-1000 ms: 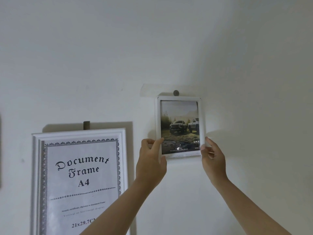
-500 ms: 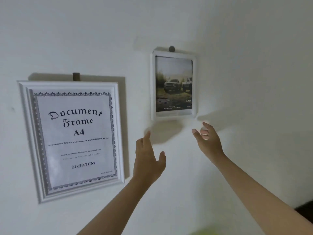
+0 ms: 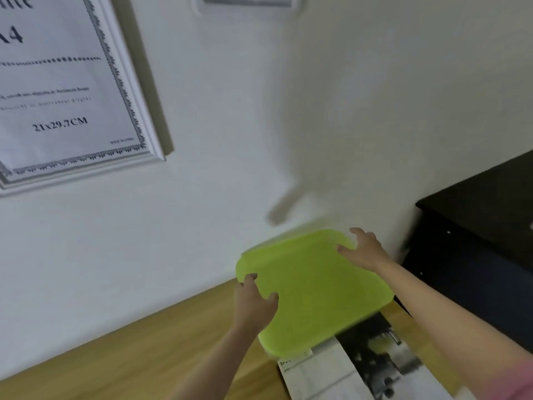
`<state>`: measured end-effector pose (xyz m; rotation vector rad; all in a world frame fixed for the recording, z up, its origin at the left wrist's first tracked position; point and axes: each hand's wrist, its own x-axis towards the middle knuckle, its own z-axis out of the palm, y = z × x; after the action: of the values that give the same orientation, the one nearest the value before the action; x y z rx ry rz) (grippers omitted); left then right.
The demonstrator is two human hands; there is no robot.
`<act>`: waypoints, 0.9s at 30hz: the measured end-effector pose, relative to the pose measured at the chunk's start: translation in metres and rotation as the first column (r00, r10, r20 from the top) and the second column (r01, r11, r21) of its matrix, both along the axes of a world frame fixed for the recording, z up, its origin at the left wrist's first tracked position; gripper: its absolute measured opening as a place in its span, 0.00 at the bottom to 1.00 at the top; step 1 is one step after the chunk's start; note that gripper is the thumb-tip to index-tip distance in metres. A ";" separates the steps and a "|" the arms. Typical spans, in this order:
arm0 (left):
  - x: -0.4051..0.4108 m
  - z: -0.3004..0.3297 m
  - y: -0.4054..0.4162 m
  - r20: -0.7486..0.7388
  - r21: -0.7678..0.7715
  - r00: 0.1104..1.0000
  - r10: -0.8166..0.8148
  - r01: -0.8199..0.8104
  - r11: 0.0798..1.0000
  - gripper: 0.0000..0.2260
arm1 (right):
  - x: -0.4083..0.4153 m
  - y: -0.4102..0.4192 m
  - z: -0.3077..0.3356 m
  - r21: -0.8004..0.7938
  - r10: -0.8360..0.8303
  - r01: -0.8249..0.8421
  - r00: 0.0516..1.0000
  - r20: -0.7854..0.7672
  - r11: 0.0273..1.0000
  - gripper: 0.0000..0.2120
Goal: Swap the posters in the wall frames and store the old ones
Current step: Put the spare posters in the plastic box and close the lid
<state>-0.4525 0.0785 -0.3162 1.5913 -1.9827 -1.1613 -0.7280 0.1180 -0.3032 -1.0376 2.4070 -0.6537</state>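
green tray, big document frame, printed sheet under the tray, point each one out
green tray (image 3: 314, 287), head view, bare middle of its flat surface
document frame (image 3: 144, 111), head view, right white moulding
printed sheet (image 3: 320, 373), head view, pale left part below the tray

Bare forearms and hands (image 3: 253, 304), a pink sleeve edge (image 3: 519, 382) at right.
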 end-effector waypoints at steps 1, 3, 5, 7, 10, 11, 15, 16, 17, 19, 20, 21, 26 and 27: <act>0.001 -0.011 0.006 0.041 0.050 0.999 -0.002 0.000 0.999 0.29 | -0.005 0.008 -0.015 0.049 -0.021 0.021 1.000 -0.012 0.999 0.38; 0.004 -0.028 0.017 0.101 0.118 0.995 -0.009 -0.003 0.993 0.30 | -0.013 0.021 -0.040 0.109 -0.055 0.057 0.998 -0.019 0.992 0.38; 0.005 -0.039 0.022 0.125 0.130 0.992 -0.016 0.000 0.992 0.30 | -0.017 0.031 -0.058 0.145 -0.090 0.095 0.995 -0.046 0.985 0.37; 0.003 -0.043 0.021 0.127 0.138 0.992 -0.007 -0.010 0.990 0.30 | -0.017 0.036 -0.067 0.165 -0.135 0.148 0.987 -0.086 0.975 0.34; -0.001 -0.043 0.015 0.145 0.167 0.989 0.024 -0.048 0.985 0.30 | -0.017 0.038 -0.076 0.139 -0.187 0.197 0.979 -0.080 0.970 0.33; -0.003 -0.043 0.014 0.148 0.163 0.988 0.032 -0.056 0.985 0.30 | -0.016 0.037 -0.079 0.119 -0.200 0.208 0.977 -0.075 0.971 0.33; -0.004 -0.043 0.015 0.115 0.142 0.989 0.091 -0.107 0.984 0.27 | -0.012 0.033 -0.084 0.051 -0.271 0.277 0.958 -0.096 0.960 0.31; -0.004 -0.044 0.015 0.102 0.139 0.989 0.108 -0.122 0.983 0.26 | -0.010 0.033 -0.085 0.039 -0.285 0.290 0.953 -0.106 0.956 0.31; -0.004 -0.044 0.015 0.090 0.136 0.988 0.123 -0.134 0.982 0.26 | -0.010 0.033 -0.087 0.030 -0.296 0.301 0.948 -0.117 0.953 0.31; -0.004 -0.045 0.014 0.076 0.136 0.987 0.143 -0.152 0.979 0.26 | -0.009 0.032 -0.088 0.017 -0.321 0.326 0.938 -0.134 0.945 0.31; -0.003 -0.045 0.014 0.074 0.135 0.986 0.148 -0.157 0.978 0.26 | -0.008 0.031 -0.088 0.008 -0.333 0.337 0.933 -0.141 0.941 0.31; -0.002 -0.046 0.014 0.071 0.131 0.986 0.148 -0.156 0.979 0.26 | -0.008 0.030 -0.086 -0.001 -0.342 0.346 0.928 -0.148 0.938 0.30; 0.005 -0.043 0.017 0.017 0.105 0.991 0.133 -0.134 0.985 0.27 | -0.003 0.031 -0.068 -0.054 -0.363 0.360 0.914 -0.178 0.932 0.30; 0.007 -0.042 0.017 0.004 0.094 0.991 0.133 -0.133 0.987 0.28 | -0.001 0.032 -0.064 -0.065 -0.363 0.357 0.914 -0.182 0.932 0.30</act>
<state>-0.4451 0.0959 -0.3579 1.7393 -1.8139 -1.2187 -0.7291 0.1498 -0.3669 -0.6952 2.8000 -0.7429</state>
